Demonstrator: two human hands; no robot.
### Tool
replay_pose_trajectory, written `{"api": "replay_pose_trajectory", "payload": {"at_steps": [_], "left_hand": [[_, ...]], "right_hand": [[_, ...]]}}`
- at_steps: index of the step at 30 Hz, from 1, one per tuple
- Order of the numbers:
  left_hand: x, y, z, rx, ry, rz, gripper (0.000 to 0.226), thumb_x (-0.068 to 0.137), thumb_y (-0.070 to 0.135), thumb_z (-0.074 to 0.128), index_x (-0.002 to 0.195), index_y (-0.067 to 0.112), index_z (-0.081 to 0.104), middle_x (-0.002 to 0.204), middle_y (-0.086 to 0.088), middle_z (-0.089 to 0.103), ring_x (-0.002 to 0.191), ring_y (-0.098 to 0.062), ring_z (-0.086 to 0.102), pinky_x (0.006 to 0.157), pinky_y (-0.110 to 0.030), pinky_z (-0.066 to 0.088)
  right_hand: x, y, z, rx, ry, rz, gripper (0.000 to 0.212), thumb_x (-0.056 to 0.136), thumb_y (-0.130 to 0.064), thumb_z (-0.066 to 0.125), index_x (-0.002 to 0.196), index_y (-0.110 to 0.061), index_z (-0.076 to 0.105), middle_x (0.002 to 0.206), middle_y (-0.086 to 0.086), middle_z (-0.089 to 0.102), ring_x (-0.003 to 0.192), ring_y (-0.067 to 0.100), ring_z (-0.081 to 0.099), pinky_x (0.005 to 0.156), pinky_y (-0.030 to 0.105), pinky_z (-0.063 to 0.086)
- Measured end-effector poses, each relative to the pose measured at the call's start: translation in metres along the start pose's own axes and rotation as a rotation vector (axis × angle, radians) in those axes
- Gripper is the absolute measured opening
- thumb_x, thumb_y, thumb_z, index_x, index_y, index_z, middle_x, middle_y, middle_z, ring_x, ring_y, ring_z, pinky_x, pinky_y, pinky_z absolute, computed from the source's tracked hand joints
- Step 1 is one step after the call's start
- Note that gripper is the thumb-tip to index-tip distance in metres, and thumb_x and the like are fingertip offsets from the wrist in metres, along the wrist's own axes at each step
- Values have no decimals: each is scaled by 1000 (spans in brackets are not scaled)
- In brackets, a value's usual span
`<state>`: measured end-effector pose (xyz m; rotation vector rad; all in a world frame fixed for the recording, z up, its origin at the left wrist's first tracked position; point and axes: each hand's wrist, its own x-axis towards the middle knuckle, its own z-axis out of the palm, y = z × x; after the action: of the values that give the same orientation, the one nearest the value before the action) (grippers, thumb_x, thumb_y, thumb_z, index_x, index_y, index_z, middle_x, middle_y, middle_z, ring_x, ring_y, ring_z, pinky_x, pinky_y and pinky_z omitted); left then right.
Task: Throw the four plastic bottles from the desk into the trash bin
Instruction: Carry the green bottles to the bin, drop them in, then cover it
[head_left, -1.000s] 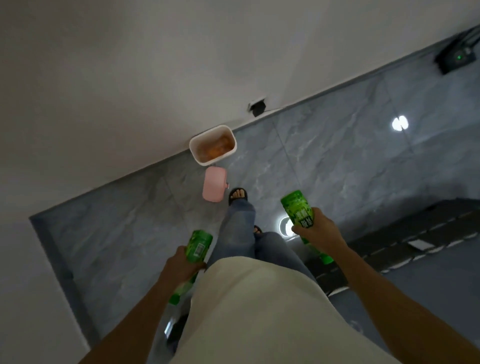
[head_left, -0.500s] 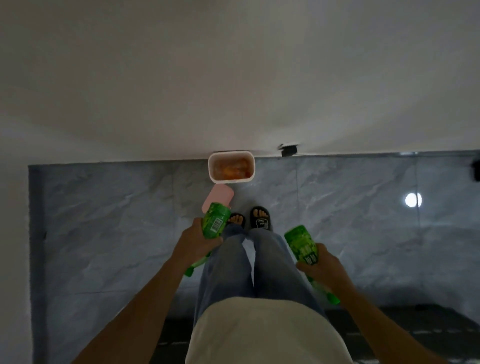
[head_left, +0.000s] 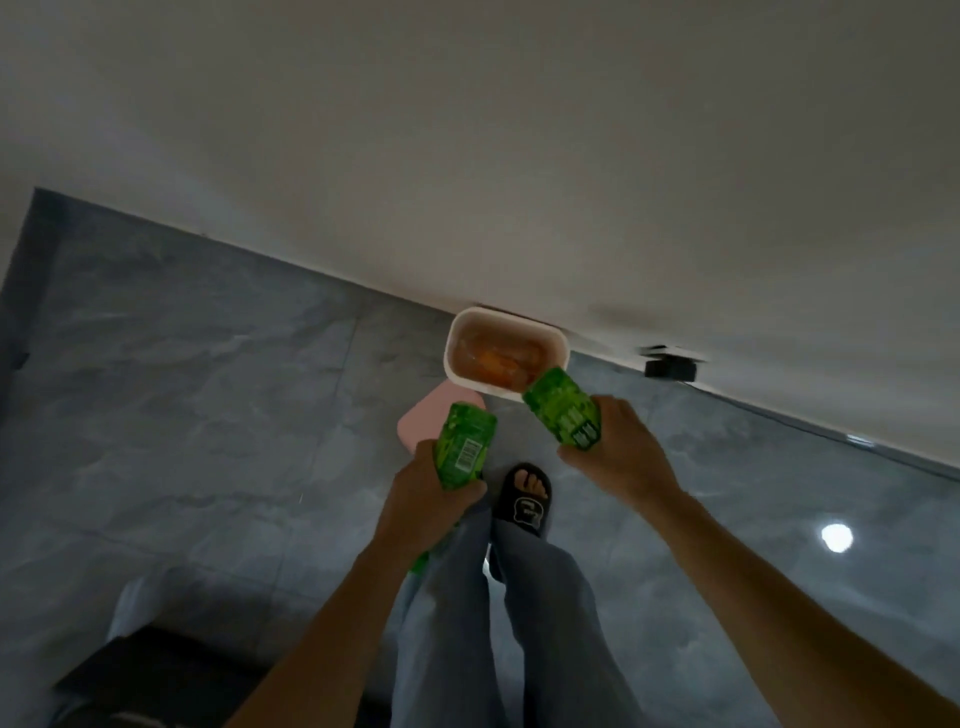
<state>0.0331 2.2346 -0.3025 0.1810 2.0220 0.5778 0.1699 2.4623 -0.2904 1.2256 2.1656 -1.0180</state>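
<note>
**Two green bottles held right at the trash bin**

So the biggest thing in shot was the grey marble-look floor (head_left: 208, 415), with the pale wall (head_left: 467, 156) meeting it along a slanted line. The trash bin (head_left: 558, 340), a white open tub with something orange inside, sat on the floor right against that wall. Everything else is easiest placed off the bin.

The person's legs in light blue jeans (head_left: 545, 597) stood just short of the bin, one black slide sandal (head_left: 524, 501) pointing toward it. Both bare forearms reached out toward the bin.

The left hand (head_left: 423, 501) was wrapped tight around a green bottle (head_left: 465, 444), held near the bin's front-left corner, not over the opening, barcode label facing up. The right hand (head_left: 621, 454) was clamped around a second green bottle (head_left: 563, 410), whose top end overlapped the bin's near rim.

A pink lid-like thing (head_left: 421, 423) lay on the floor just beside the bin, partly hidden behind the left bottle. A small black box (head_left: 670, 368) sat at the wall base to the right of the bin. Farther right, a round light glare (head_left: 836, 537) showed on the floor.
</note>
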Motion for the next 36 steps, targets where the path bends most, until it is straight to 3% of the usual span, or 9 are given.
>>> {"api": "replay_pose_trajectory", "payload": {"at_steps": [3, 7, 12, 16, 18, 26, 30, 33, 36], "left_hand": [[50, -20, 18, -52, 47, 18, 56, 65, 59, 77, 102, 50, 36, 86, 19, 59, 74, 2, 60, 57, -25, 53], [115, -49, 44, -75, 80, 53, 54, 67, 57, 75, 108, 45, 43, 87, 17, 63, 69, 1, 64, 58, -27, 57], [183, -77, 73, -132, 130, 140, 57, 66, 54, 75, 115, 43, 49, 87, 17, 66, 79, 10, 63, 47, -11, 46], [215, -92, 92, -161, 139, 201, 51, 69, 53, 79, 110, 49, 50, 99, 37, 61, 81, 12, 64, 51, -5, 47], [225, -97, 97, -151, 139, 224, 51, 70, 57, 79, 111, 52, 49, 102, 37, 60, 82, 11, 65, 53, -7, 50], [248, -91, 93, -71, 77, 242, 60, 66, 57, 79, 115, 51, 44, 101, 17, 66, 88, 1, 66, 73, -27, 58], [253, -62, 76, -31, 10, 314, 65, 77, 53, 76, 128, 37, 38, 110, 13, 60, 94, -3, 62, 70, -24, 49], [255, -31, 63, 50, -20, 412, 63, 79, 47, 68, 131, 30, 36, 113, 1, 59, 96, -19, 65, 73, -38, 55], [264, 2, 60, 312, -5, 539, 79, 78, 45, 64, 145, 17, 32, 135, -12, 52, 115, -33, 57, 90, -48, 52]], "right_hand": [[75, -4, 32, -103, 40, -74, 71, 69, -47, 76, 126, -22, 43, 110, 2, 61, 92, 22, 63, 61, 29, 43], [164, -2, 84, -237, 94, -194, 79, 74, -51, 76, 134, -14, 39, 121, 10, 59, 107, 32, 61, 75, 41, 54], [249, 8, 151, -379, 167, -277, 84, 78, -59, 69, 145, -18, 38, 143, 12, 50, 126, 34, 51, 97, 43, 47], [290, 19, 189, -413, 168, -317, 82, 79, -58, 67, 144, -18, 36, 139, 11, 51, 120, 34, 55, 85, 42, 49], [303, 25, 199, -413, 163, -317, 82, 77, -52, 71, 142, -18, 35, 135, 12, 52, 118, 34, 55, 84, 42, 49], [314, 36, 203, -467, 148, -291, 80, 83, -43, 69, 149, -19, 32, 141, 11, 46, 126, 35, 49, 89, 47, 49], [284, 42, 199, -346, 232, -307, 50, 97, -42, 48, 142, -20, 45, 134, 10, 56, 120, 32, 56, 88, 42, 48], [242, 59, 200, -284, 250, -384, 36, 99, -42, 42, 126, -24, 56, 111, 7, 67, 95, 29, 67, 66, 32, 47], [213, 75, 204, -411, 235, -432, 48, 97, -38, 49, 142, -25, 46, 107, 5, 70, 88, 26, 69, 59, 29, 44]]}}
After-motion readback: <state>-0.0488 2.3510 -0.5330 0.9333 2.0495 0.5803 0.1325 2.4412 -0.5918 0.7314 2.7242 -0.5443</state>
